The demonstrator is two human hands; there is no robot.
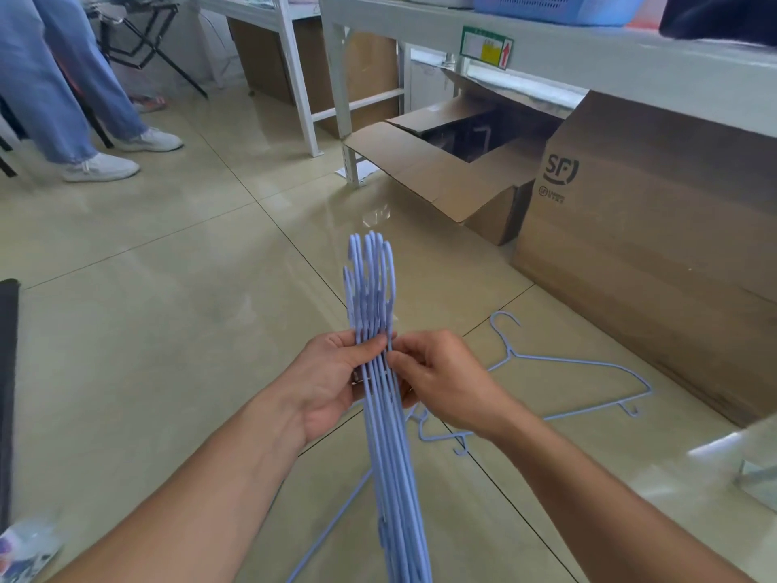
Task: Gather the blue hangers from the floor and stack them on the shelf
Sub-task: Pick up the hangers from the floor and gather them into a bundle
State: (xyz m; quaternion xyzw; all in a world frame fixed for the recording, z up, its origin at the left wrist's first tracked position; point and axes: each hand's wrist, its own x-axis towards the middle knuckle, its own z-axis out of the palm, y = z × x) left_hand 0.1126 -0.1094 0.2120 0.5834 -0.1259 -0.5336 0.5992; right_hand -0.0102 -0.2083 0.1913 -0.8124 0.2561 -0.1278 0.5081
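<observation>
A bundle of several light blue hangers (372,284) stands edge-on in front of me, hooks pointing away. My left hand (332,382) grips the bundle at the necks from the left. My right hand (441,382) pinches the same bundle from the right. One more blue hanger (563,361) lies flat on the tiled floor to the right, hook toward the boxes, and parts of another show under my hands. The grey-white shelf (588,52) runs along the upper right.
A big SF cardboard box (656,246) and an open cardboard box (458,162) stand under the shelf. A blue basket (555,6) sits on top of the shelf. A person in jeans and white shoes (101,166) stands at far left. A folding stand (138,40) is behind them.
</observation>
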